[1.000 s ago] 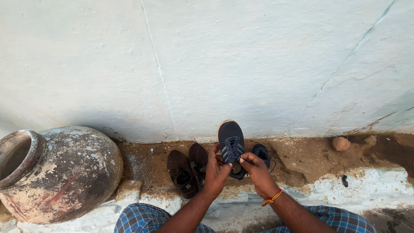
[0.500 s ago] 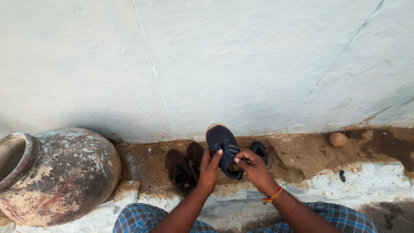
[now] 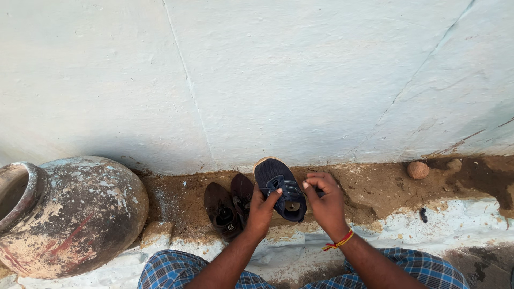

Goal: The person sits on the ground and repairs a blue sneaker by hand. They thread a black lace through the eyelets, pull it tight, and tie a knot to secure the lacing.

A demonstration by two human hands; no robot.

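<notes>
A small dark blue shoe (image 3: 279,184) with a light sole edge is held up in front of the wall, toe pointing away. My left hand (image 3: 261,213) grips its heel and left side, thumb over the opening. My right hand (image 3: 325,202), with a red and yellow thread at the wrist, pinches near the shoe's right side, fingertips drawn together; what it pinches is too small to tell. A pair of dark brown shoes (image 3: 227,206) lies on the dirt just left of the blue shoe. A second blue shoe is hidden behind my right hand.
A large weathered clay pot (image 3: 80,214) lies on its side at the left. A pale painted wall (image 3: 257,75) rises straight ahead. A round stone (image 3: 417,169) rests on the dirt strip at the right. My checked blue cloth (image 3: 176,270) covers my knees below.
The blue shoe has tilted and shifted left in my left hand. My right hand has come off the laces and now pinches beside the shoe, covering the second blue shoe.
</notes>
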